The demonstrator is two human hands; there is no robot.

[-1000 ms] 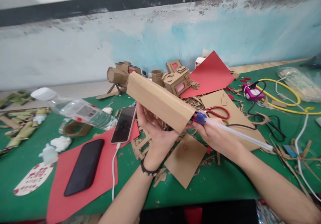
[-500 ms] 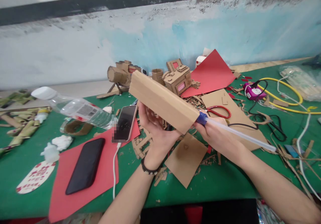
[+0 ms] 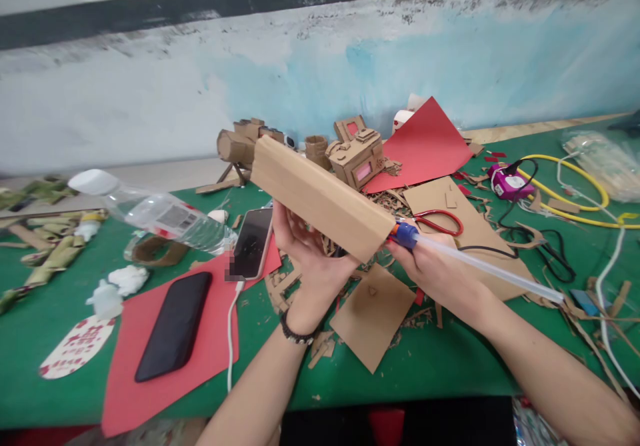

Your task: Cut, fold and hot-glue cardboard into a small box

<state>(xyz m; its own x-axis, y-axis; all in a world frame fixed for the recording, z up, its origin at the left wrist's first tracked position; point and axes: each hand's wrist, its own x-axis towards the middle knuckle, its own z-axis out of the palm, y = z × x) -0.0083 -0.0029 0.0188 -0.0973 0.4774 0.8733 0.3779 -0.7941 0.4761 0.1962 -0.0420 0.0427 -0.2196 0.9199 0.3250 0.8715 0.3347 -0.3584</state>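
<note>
By the left hand [image 3: 317, 269], the long cardboard piece [image 3: 320, 196] is held up from beneath, the fingers being curled against its underside and the thumb laid along its near edge. By the right hand [image 3: 435, 266], a blue tool [image 3: 406, 235] is gripped, its rear part wrapped by bent fingers; the tool's tip is hidden behind the cardboard, so whether the two are touching cannot be told.

The piece is held above and ahead of the left palm, its long axis slanted from the far left down toward the right hand. Its near end is thus brought just beside the right fingers, while its far end is left well apart from them. Roughly that same line is followed, at a shallower slant, by a translucent stick [image 3: 493, 266], run back from the tool over the right wrist.

Below and between the hands, a flat cardboard square [image 3: 374, 316] is seen on the green table [image 3: 365, 386]. Beyond the right hand, red-handled scissors [image 3: 459, 222] are laid; left of the left hand, a phone [image 3: 253, 243].
</note>
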